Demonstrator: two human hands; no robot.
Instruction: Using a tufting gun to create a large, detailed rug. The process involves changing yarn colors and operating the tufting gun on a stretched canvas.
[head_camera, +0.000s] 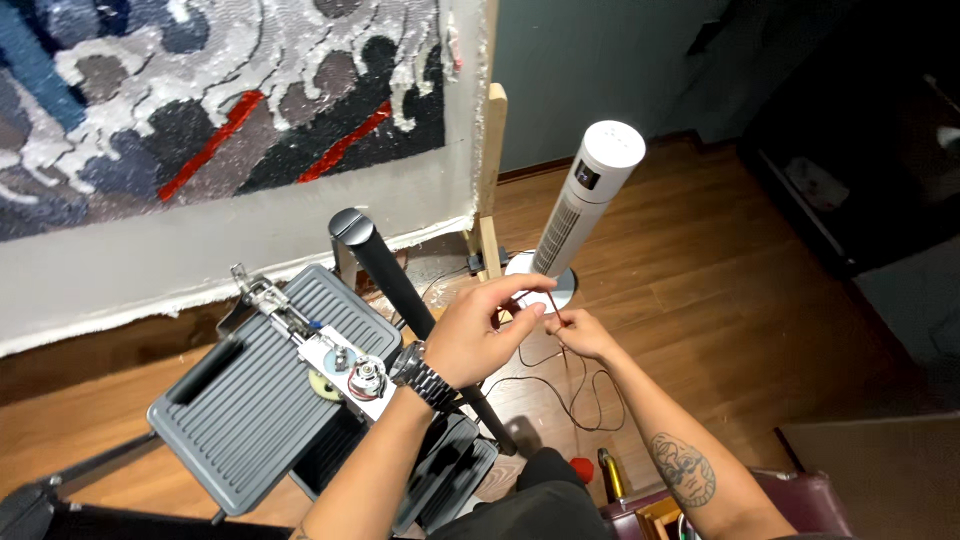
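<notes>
Centre frame: left hand (478, 340) and right hand (583, 333) both pinching thin red yarn strand (553, 303); light, limp, probably fray-prone, best gripping near end.

The place is a rug-making workshop set up in a room, shown by the half-tufted rug (200, 90) stretched on an upright wooden frame (490, 180), a tufting tool (310, 345) on a grey step stool (250, 400), and a wooden floor (720, 300).
</notes>
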